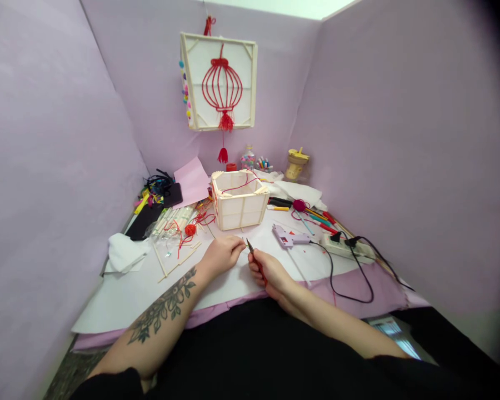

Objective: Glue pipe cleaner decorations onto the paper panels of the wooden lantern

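My right hand [269, 272] is clenched round red-handled snips [254, 258], tip just beside my left hand [221, 255], which pinches a small piece [238, 243] too tiny to identify. Past them, sticks [177, 261] lie loose and the glue gun [289, 238] lies untouched. The box frame [239, 206] stands assembled, with red thread [239, 184] draped on top. Looks mid-build, trimming and decorating left.

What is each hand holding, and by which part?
The right hand grips red-handled cutters by the handles; the left hand is pinched shut, on what cannot be told.
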`<state>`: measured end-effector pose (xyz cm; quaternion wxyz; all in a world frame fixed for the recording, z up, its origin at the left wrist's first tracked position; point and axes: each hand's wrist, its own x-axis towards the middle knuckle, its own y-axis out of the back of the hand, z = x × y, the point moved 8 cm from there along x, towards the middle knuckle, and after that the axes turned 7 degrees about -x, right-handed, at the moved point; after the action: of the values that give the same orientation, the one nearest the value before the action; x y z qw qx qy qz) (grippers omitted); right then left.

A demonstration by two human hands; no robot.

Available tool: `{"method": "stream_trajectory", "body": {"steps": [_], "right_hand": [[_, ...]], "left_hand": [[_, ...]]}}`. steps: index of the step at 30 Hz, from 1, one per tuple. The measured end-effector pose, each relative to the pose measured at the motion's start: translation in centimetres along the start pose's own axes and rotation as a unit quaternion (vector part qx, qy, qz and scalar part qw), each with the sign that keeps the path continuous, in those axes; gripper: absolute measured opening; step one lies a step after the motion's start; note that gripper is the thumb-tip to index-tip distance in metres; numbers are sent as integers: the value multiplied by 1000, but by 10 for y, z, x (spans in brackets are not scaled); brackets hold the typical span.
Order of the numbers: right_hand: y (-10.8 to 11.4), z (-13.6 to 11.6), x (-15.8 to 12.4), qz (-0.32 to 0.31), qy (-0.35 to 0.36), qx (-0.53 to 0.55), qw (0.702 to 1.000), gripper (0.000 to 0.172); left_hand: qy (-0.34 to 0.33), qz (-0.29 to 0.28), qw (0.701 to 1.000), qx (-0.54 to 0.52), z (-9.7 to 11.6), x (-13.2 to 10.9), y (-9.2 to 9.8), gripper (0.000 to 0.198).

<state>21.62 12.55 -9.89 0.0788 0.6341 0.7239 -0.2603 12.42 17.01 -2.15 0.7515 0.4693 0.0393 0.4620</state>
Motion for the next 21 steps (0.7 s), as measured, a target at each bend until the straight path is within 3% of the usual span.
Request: {"method": "stream_trajectory", "body": {"steps": [4, 7, 8, 10, 13, 15, 17, 21], "right_hand": [[2, -5, -1, -10, 22, -4, 1000, 28], [19, -24, -3, 36, 96, -139, 985, 34], [28, -35, -5, 68, 135, -233, 961, 33], [41, -53, -8, 140, 186, -444, 865, 29], [55, -61, -3, 198, 161, -664, 703, 29], [58, -63, 1, 215, 150, -723, 639, 29], [53, -66, 3, 228, 178, -731, 618, 29], [30, -64, 10, 180, 226, -700, 653, 22]], "left_hand": [[16, -27, 999, 8, -6, 0, 2, 25], [67, -70, 993, 74, -27, 0, 8, 22], [78, -73, 990, 89, -34, 0, 12, 19], [91, -68, 988, 101, -46, 0, 20, 17], [102, -51, 989, 96, -52, 1, 25, 18], [108, -41, 989, 89, -50, 2, 21, 20], [110, -40, 990, 77, -47, 3, 11, 22], [106, -53, 992, 47, -45, 5, -11, 21]]}}
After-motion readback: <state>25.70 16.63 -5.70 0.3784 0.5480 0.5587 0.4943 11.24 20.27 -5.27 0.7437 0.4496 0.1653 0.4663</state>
